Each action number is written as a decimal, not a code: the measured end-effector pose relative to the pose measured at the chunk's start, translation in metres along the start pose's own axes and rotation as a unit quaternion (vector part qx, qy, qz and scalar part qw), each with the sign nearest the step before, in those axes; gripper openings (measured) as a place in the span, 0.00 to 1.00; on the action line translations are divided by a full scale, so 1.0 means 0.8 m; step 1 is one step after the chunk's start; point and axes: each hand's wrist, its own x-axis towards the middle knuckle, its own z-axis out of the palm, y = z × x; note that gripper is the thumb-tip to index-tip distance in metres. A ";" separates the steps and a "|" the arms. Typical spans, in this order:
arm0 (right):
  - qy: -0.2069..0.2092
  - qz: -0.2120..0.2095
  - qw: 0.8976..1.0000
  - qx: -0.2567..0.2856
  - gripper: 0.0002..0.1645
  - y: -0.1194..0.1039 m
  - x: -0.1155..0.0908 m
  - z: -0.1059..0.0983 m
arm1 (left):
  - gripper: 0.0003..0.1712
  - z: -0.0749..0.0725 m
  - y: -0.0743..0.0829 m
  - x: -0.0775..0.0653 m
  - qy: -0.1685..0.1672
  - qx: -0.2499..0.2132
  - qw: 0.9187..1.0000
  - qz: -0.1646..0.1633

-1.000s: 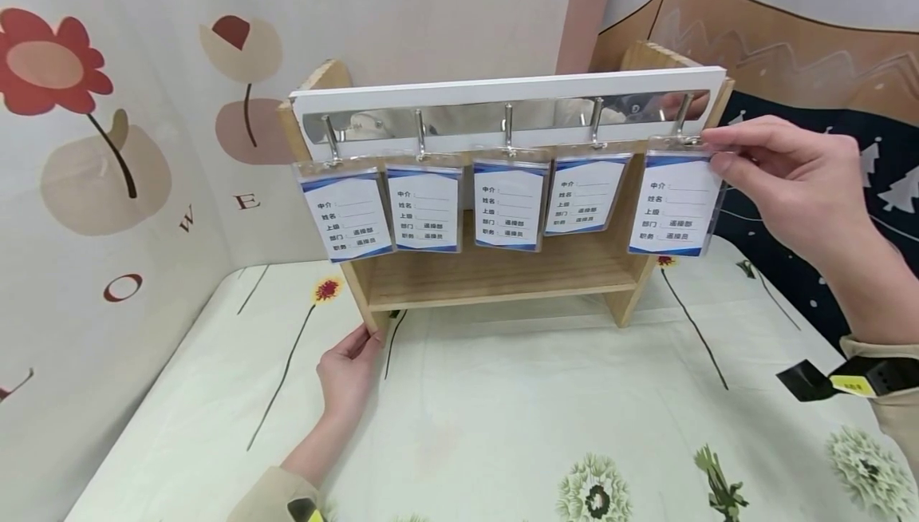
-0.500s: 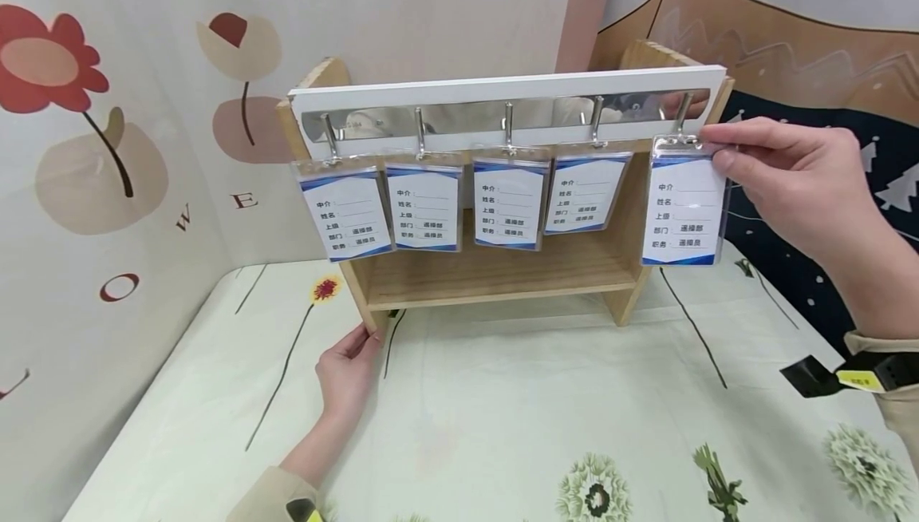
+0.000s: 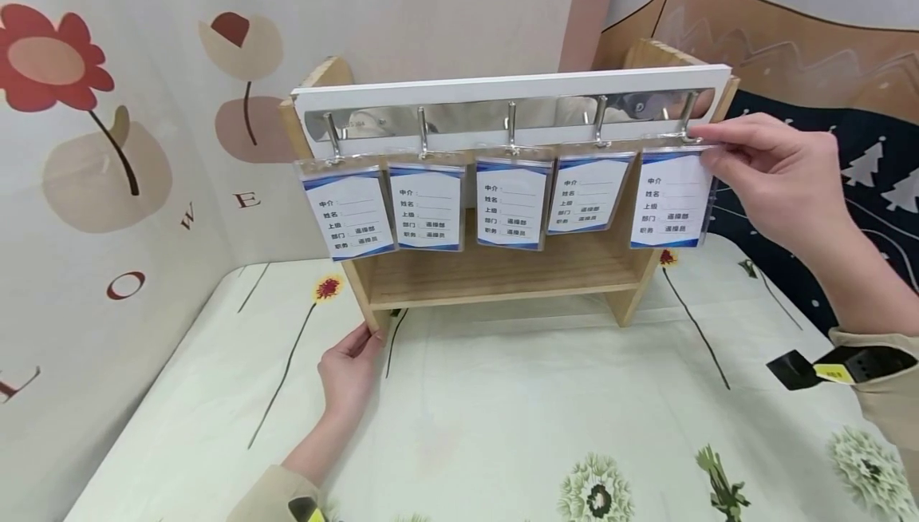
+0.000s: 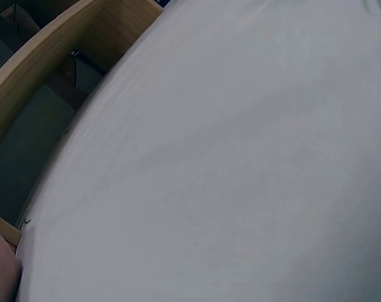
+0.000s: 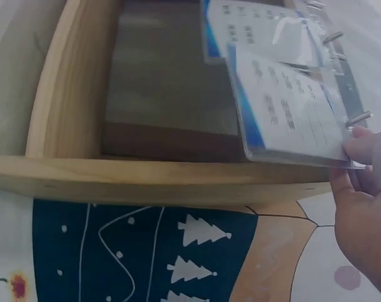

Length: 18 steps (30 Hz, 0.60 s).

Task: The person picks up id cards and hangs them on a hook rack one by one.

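Observation:
My right hand (image 3: pixel 782 179) pinches the upper right corner of a clear-sleeved ID badge (image 3: pixel 671 195) between thumb and fingers. The badge's top edge lies at the tip of the rightmost metal hook (image 3: pixel 687 113); whether the hook passes through its slot is hard to tell. In the right wrist view this badge (image 5: pixel 285 113) slants below the hook, with the thumb on its corner. Low on the left, my left hand (image 3: pixel 348 374) grips the foot of the wooden rack (image 3: pixel 502 270). Only a sliver of that hand (image 4: pixel 0 267) shows in the left wrist view.
Several similar badges hang from the other hooks, among them a middle one (image 3: pixel 511 203) and a tilted one (image 3: pixel 589 193). A white board with a mirror-like strip (image 3: pixel 467 121) carries the hooks. The rack stands on a flower-printed cloth (image 3: pixel 502 410), before a printed curtain (image 3: pixel 459 11).
The right hand and its badge shifted slightly right, then back left and up a little at the rightmost hook. The left hand keeps its grip on the rack's foot.

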 end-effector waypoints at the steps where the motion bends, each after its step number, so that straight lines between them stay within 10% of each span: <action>1: 0.004 -0.004 1.000 -0.002 0.20 0.000 0.000 0.001 | 0.20 0.000 0.000 0.000 0.000 0.000 1.000 0.000; 18: 0.029 0.017 0.997 0.066 0.22 0.016 -0.033 -0.003 | 0.20 -0.001 0.000 0.003 -0.006 -0.001 1.000 -0.009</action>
